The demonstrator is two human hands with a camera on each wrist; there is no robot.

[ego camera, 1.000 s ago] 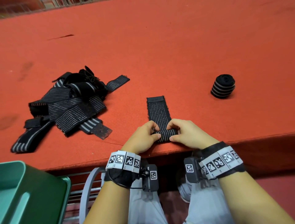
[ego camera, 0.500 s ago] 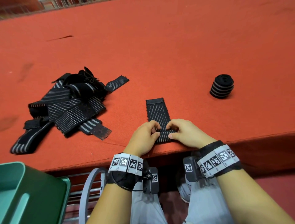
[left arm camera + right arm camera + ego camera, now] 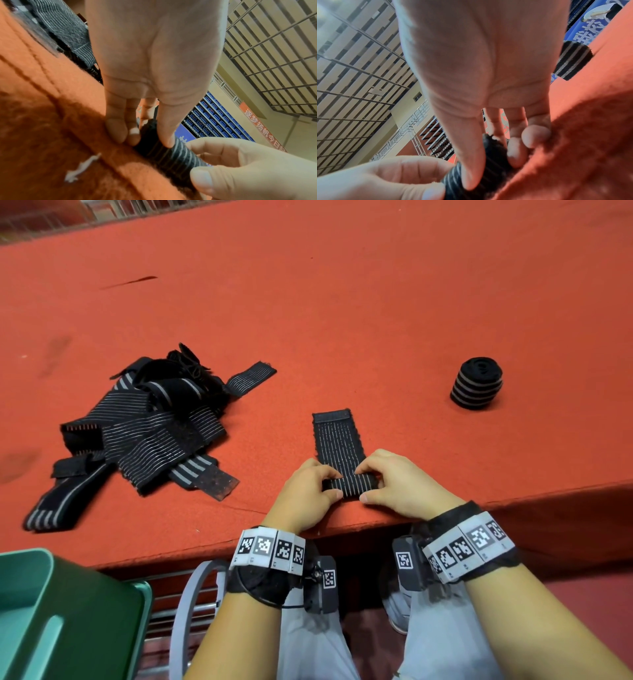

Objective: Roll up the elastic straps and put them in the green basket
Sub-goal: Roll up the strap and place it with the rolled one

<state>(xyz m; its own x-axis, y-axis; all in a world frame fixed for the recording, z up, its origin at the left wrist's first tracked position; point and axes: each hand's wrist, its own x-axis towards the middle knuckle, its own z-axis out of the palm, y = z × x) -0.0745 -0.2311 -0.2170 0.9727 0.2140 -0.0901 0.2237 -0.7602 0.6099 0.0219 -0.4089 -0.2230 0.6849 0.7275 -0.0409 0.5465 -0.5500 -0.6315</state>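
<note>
Elastic strap at table's near edge — left hand, right hand pinch its rolled end, keeping the coil tight.

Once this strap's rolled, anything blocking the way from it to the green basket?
Nothing visible. Both hands, left and right, pinch the half-rolled strap at the table's near edge. The green basket sits below, to the left; the strap pile lies farther back on the table.

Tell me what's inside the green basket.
Only a corner of the basket shows, at lower left below the table edge. The visible part of its inside holds no straps; the rest is out of frame.
</note>
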